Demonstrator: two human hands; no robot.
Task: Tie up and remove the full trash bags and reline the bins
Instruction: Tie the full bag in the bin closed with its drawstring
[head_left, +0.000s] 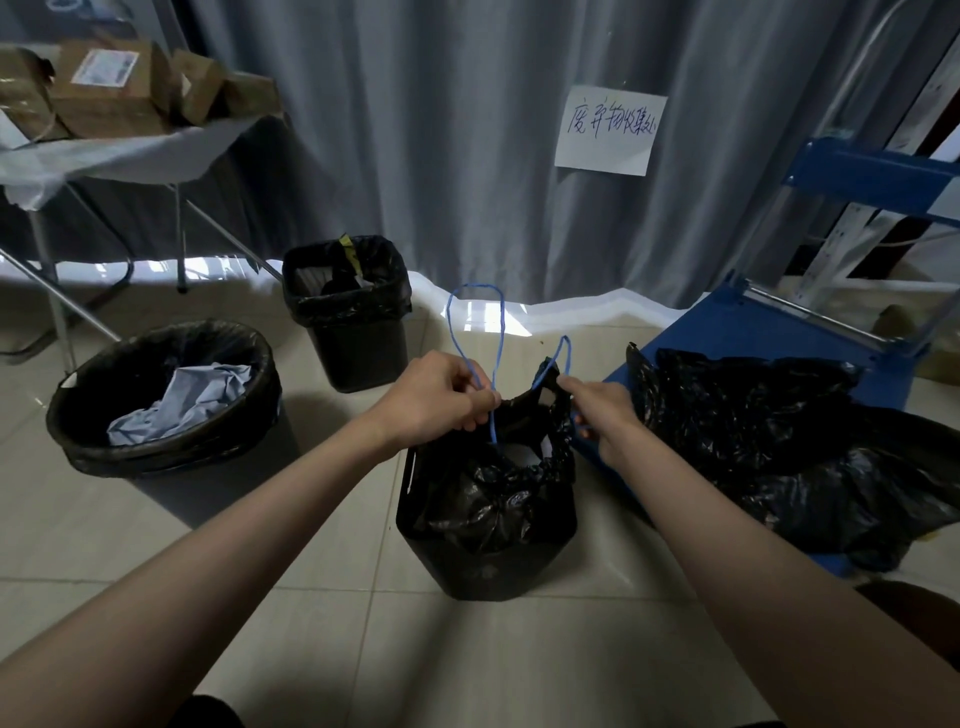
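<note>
A small black bin (488, 566) stands on the floor in front of me, with a black trash bag (493, 493) gathered at its mouth. Two blue drawstring loops rise from the bag. My left hand (441, 397) pinches the tall loop of blue drawstring (475, 332). My right hand (602, 410) grips the shorter loop (563, 353) together with a bit of the bag's edge. A round black bin (161, 415) at the left holds crumpled blue-grey paper. A square black bin (353, 317) behind is lined and holds trash.
Tied black trash bags (779, 441) lie on a blue platform cart (753, 327) at the right. A folding table (130, 150) with cardboard boxes stands at the back left. A grey curtain with a paper sign (608, 130) closes the back. Tiled floor surrounds the bins.
</note>
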